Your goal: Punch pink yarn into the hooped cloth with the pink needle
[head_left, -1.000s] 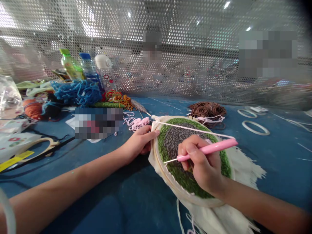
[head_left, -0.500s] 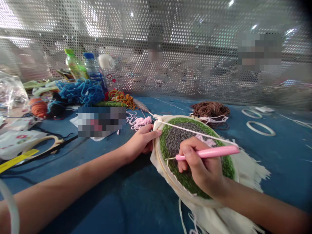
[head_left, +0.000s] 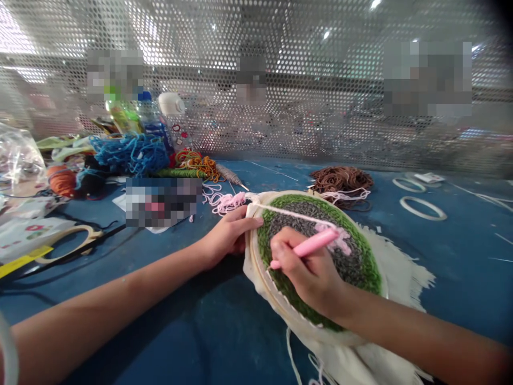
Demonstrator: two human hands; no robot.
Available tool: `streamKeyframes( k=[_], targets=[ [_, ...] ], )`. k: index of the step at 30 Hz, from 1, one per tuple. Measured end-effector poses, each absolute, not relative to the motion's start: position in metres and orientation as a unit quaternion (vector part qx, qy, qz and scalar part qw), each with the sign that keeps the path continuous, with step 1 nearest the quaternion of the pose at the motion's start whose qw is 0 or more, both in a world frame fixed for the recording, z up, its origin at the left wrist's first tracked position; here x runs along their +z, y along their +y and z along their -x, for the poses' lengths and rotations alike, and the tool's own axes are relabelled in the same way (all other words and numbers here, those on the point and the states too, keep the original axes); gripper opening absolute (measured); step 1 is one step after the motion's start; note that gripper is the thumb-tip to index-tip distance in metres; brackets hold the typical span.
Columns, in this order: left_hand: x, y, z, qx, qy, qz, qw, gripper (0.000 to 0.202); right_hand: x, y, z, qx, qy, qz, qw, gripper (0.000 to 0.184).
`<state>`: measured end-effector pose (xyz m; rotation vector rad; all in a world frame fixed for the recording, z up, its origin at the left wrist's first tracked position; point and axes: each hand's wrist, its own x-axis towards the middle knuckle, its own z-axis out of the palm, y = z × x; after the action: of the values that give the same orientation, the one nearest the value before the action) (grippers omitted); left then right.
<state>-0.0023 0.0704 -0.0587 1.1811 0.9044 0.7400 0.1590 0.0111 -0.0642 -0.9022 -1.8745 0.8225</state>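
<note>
My left hand (head_left: 229, 238) grips the near-left rim of a round embroidery hoop (head_left: 253, 251), thumb on top, other fingers out of sight below. Cream cloth (head_left: 401, 267) with frayed edges is stretched in it. The looped yarn design (head_left: 302, 211) has a green ring, a grey middle and a pink patch. In my right hand (head_left: 306, 264) is a pink punch needle (head_left: 316, 244), its tip at the left edge of the green ring. Pale pink yarn (head_left: 294, 213) runs from the handle's end to the hoop's far-left rim. A pale line of stitches follows the green edge.
Pink yarn (head_left: 226, 203) lies loose beyond my left hand. Brown yarn (head_left: 340, 182) sits behind the hoop, with white rings (head_left: 423, 208) to the right. Blue yarn (head_left: 130, 152), bottles (head_left: 172, 120) and a spare wooden hoop (head_left: 90, 233) are at left. A perforated metal screen (head_left: 300, 123) stands behind.
The punch needle's tip has gone down to the cloth, and its handle now points more steeply up and away. My right hand has shifted slightly left. My left hand keeps its hold.
</note>
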Motion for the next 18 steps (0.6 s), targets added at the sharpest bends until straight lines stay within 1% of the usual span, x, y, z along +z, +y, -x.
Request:
streamKeyframes(
  k=[2,4,7,10,12,14,18],
  targets=[
    [-0.058,0.072,0.004,0.318,0.402,-0.536,0.670,0.015,-0.068,0.007,-0.164,0.341,-0.719,0.347,0.495,0.025],
    [-0.059,0.074,0.006,0.316,0.395,-0.541,0.672,0.014,-0.070,0.004,-0.167,0.349,-0.697,0.337,0.528,0.023],
    [-0.059,0.074,0.006,0.313,0.394,-0.544,0.671,0.013,-0.073,0.003,-0.168,0.350,-0.674,0.340,0.554,0.022],
    [-0.059,0.073,0.005,0.313,0.394,-0.545,0.670,0.014,-0.074,0.005,-0.167,0.329,-0.676,0.351,0.559,0.020],
    [-0.059,0.073,0.005,0.314,0.390,-0.547,0.671,0.015,-0.070,0.008,-0.167,0.308,-0.693,0.362,0.541,0.020],
    [-0.059,0.073,0.005,0.315,0.384,-0.551,0.671,0.015,-0.064,0.010,-0.165,0.281,-0.734,0.364,0.500,0.019],
    [-0.061,0.073,0.005,0.317,0.376,-0.557,0.669,0.019,-0.051,0.016,-0.158,0.235,-0.832,0.369,0.341,0.017]
  ],
)
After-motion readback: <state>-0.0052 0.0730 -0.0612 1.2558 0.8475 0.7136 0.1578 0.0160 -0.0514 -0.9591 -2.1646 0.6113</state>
